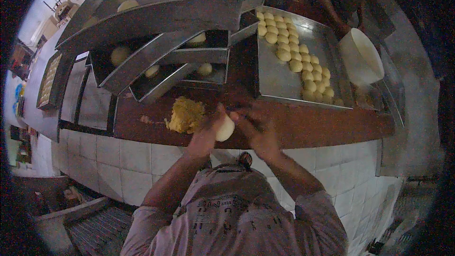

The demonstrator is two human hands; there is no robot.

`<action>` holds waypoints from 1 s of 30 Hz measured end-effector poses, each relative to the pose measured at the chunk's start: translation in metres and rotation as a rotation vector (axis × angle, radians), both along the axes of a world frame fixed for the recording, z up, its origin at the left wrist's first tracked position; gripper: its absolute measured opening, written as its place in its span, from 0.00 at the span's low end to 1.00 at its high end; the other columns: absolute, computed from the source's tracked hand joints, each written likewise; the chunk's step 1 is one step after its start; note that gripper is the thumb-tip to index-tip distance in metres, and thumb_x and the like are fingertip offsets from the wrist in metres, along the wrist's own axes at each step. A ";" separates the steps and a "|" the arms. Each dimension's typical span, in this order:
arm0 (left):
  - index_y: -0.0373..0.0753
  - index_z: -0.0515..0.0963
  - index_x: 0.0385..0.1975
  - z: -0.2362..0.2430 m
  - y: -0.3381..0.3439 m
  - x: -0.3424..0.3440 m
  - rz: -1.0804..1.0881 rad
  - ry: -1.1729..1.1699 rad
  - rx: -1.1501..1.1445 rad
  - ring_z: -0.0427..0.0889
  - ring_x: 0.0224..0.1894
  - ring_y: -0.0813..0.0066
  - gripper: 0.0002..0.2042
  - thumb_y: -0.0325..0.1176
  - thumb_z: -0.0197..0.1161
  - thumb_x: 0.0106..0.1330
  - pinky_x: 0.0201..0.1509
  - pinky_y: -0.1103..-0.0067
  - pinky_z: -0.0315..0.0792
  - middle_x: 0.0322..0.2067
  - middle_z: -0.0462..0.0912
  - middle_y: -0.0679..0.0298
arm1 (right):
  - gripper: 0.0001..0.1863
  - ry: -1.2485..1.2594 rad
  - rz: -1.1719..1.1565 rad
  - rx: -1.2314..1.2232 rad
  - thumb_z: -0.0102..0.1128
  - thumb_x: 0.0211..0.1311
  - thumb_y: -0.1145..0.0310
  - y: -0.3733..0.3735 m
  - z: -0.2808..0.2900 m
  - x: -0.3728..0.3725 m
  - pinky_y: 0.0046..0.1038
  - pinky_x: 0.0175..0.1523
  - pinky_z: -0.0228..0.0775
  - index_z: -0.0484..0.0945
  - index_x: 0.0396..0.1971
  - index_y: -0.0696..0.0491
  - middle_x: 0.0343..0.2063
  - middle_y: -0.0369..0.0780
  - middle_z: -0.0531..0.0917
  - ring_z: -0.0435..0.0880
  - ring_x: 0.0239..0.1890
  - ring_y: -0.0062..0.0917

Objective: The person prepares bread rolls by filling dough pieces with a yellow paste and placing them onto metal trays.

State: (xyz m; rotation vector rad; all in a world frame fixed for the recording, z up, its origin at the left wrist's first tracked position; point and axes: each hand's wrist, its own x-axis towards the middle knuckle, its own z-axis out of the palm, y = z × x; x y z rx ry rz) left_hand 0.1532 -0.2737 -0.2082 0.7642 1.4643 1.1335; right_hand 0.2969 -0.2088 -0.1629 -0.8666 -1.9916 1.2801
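A pale, rounded piece of dough (225, 130) is between my hands above the front edge of the brown table. My left hand (207, 132) cups it from the left, thumb up along its side. From the right, my right hand (257, 130) meets its upper edge with bent fingers pressed together; blur hides the exact fingertip contact. Just left of my left hand lies a crumbly yellow mound (186, 114), probably a filling, on the table (313, 125). To the right, a metal tray (279, 83) holds several rows of pale dough balls (296, 57).
Deep metal trays (161, 16) with larger dough balls are stacked crosswise at the left and overhang the table. A white tub (361, 57) leans beside the right-hand tray. Another person's arm (332, 7) is at the far right. White tiles (327, 161) face the table's front.
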 end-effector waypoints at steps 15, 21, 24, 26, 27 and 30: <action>0.36 0.63 0.57 0.001 -0.011 -0.020 -0.011 -0.301 0.466 0.71 0.54 0.72 0.29 0.39 0.65 0.57 0.58 0.74 0.66 0.53 0.72 0.60 | 0.08 0.495 -0.009 -0.917 0.63 0.57 0.69 -0.017 0.009 -0.022 0.28 0.41 0.75 0.77 0.34 0.55 0.37 0.37 0.81 0.80 0.38 0.24; 0.36 0.71 0.45 0.013 -0.006 -0.018 0.167 0.053 0.366 0.78 0.44 0.71 0.22 0.33 0.70 0.52 0.47 0.74 0.72 0.40 0.79 0.63 | 0.12 -0.056 0.007 -0.266 0.54 0.63 0.70 -0.005 -0.045 -0.020 0.31 0.49 0.71 0.74 0.44 0.57 0.38 0.43 0.81 0.79 0.41 0.30; 0.37 0.73 0.39 0.007 -0.007 -0.020 0.361 0.331 0.299 0.80 0.36 0.68 0.16 0.31 0.70 0.52 0.41 0.72 0.74 0.33 0.80 0.62 | 0.17 -0.189 0.101 0.246 0.56 0.61 0.69 -0.003 0.007 -0.022 0.33 0.51 0.69 0.73 0.50 0.56 0.44 0.46 0.77 0.77 0.44 0.38; 0.38 0.73 0.38 -0.002 -0.001 -0.018 0.357 0.350 0.412 0.79 0.38 0.66 0.17 0.33 0.70 0.50 0.43 0.69 0.73 0.33 0.79 0.60 | 0.21 -0.315 0.173 0.723 0.59 0.59 0.68 -0.006 0.033 -0.024 0.34 0.51 0.68 0.72 0.52 0.54 0.48 0.48 0.74 0.76 0.46 0.41; 0.38 0.73 0.38 -0.005 -0.004 -0.018 0.332 0.412 0.445 0.78 0.39 0.65 0.18 0.35 0.71 0.50 0.44 0.68 0.72 0.34 0.79 0.59 | 0.22 -0.322 0.244 0.845 0.60 0.57 0.68 -0.008 0.037 -0.025 0.35 0.51 0.68 0.71 0.54 0.53 0.50 0.48 0.73 0.75 0.47 0.41; 0.40 0.74 0.39 -0.026 -0.010 -0.020 0.162 0.660 0.512 0.76 0.41 0.61 0.21 0.40 0.72 0.47 0.48 0.64 0.69 0.35 0.77 0.57 | 0.28 -0.249 0.442 0.930 0.62 0.54 0.68 -0.013 0.043 -0.026 0.38 0.52 0.67 0.70 0.57 0.49 0.55 0.48 0.69 0.72 0.51 0.41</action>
